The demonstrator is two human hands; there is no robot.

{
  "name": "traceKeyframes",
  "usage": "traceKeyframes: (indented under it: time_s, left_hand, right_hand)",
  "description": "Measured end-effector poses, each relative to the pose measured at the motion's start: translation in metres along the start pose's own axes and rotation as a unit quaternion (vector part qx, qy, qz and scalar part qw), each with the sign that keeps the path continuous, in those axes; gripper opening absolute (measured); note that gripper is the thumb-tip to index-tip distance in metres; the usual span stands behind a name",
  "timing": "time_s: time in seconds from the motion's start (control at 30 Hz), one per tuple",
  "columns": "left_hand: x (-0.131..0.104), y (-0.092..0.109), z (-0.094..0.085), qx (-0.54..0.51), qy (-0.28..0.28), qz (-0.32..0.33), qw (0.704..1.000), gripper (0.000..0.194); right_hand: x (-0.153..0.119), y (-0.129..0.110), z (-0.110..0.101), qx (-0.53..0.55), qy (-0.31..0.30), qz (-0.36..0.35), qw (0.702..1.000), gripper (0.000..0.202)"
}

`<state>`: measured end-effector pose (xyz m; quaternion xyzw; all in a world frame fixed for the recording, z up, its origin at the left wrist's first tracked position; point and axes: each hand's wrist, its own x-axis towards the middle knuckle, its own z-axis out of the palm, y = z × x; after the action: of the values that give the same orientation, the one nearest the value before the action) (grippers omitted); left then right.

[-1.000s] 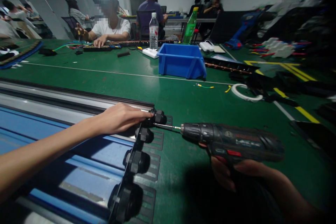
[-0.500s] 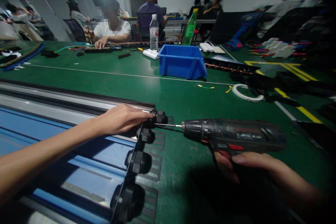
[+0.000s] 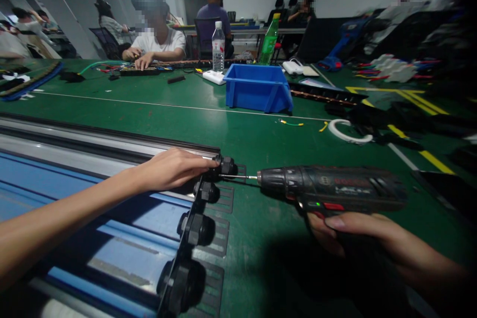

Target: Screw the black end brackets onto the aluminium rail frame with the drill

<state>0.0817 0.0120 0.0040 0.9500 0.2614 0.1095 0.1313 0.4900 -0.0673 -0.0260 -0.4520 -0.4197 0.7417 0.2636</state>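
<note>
My right hand (image 3: 376,233) is wrapped round the grip of a black cordless drill (image 3: 331,186), with a finger at its red trigger. A small green light glows on the drill. Its long thin bit (image 3: 238,177) points left and meets the end plate beside the farthest black cable gland (image 3: 227,165). My left hand (image 3: 179,166) reaches across a blue and silver metal panel (image 3: 145,236), fingers together and fingertips at that gland; the thumb is hidden. More black cable glands (image 3: 201,230) line the panel's end, with slotted black tabs (image 3: 219,236) sticking out beside them.
Beyond the panel a blue bin (image 3: 257,89) stands on the green table (image 3: 156,114). Near it are a clear bottle (image 3: 218,49), a green bottle (image 3: 269,42) and a white coil (image 3: 348,131). A person (image 3: 158,42) works across the table; a blue drill (image 3: 343,47) lies at right.
A green light has come on at the drill, and its body has tilted slightly. My left hand has stayed put. Across the table, a person's hand has lowered.
</note>
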Motion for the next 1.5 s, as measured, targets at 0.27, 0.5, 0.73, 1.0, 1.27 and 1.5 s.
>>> traceKeyframes:
  time_s: [0.27, 0.5, 0.73, 1.0, 1.27, 1.5]
  left_hand:
    - [-0.001, -0.001, 0.0, 0.005, -0.007, -0.004, 1.0, 0.04]
    - [0.0, 0.004, 0.001, 0.014, -0.018, -0.084, 0.996, 0.037]
    - [0.004, 0.008, -0.001, 0.068, -0.046, -0.066, 0.994, 0.032]
    - [0.006, 0.01, -0.001, 0.087, -0.054, -0.075, 0.992, 0.033]
    - [0.006, 0.008, 0.0, 0.102, -0.053, -0.072, 0.991, 0.034]
    - [0.005, 0.008, 0.001, 0.109, -0.052, -0.076, 0.99, 0.035]
  right_hand:
    - [-0.003, -0.002, 0.002, 0.018, -0.017, 0.014, 1.0, 0.027]
    - [0.003, -0.002, 0.011, 0.093, -0.014, 0.006, 0.996, 0.023]
    - [0.005, -0.002, 0.021, 0.133, -0.033, -0.025, 0.99, 0.038]
    - [0.007, 0.0, 0.016, 0.117, -0.018, -0.008, 0.993, 0.056]
    - [0.006, 0.002, 0.017, 0.097, -0.008, -0.028, 0.995, 0.052]
    - [0.004, -0.002, 0.02, 0.082, -0.018, -0.039, 0.996, 0.045]
